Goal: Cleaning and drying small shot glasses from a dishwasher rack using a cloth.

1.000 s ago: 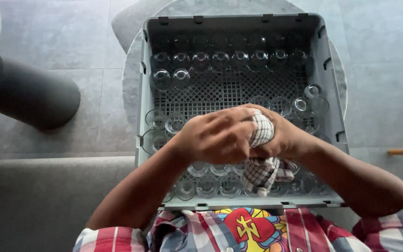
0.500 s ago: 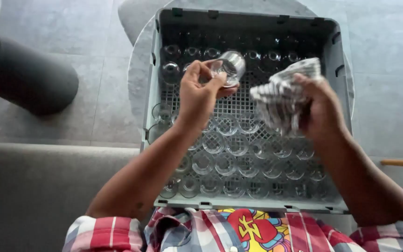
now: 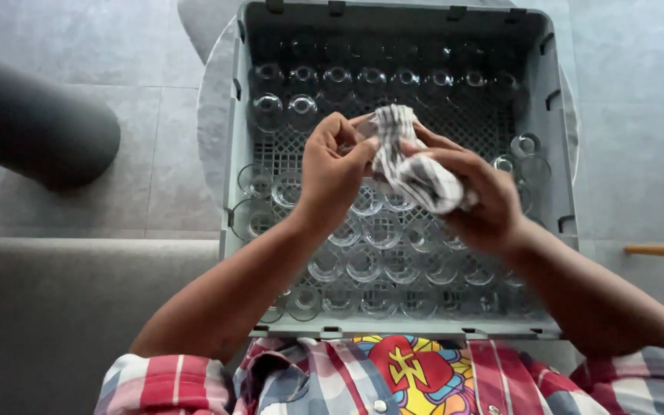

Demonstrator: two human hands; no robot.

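Note:
My left hand (image 3: 332, 175) is curled closed over the grey plastic crate (image 3: 232, 192), its fingers wrapped around a small clear glass that is almost wholly hidden. My right hand (image 3: 474, 201) grips a bunched black-and-white checked cloth (image 3: 415, 170) and presses it against the left hand's fingertips. Both hands hover above the crate's middle. Several clear glasses (image 3: 382, 230) stand mouth-up in rows below the hands and along the crate's far side (image 3: 340, 77).
The crate rests on a round pale table (image 3: 210, 131) over a grey tiled floor. A dark cylinder (image 3: 40, 131) stands at the left. A grey cushioned surface (image 3: 55, 323) lies at lower left, and a wooden stick (image 3: 662, 250) shows at the right edge.
Half a second ago my hands were apart, the left holding up a glass and the right the cloth. Now they have come together, the cloth covering the glass.

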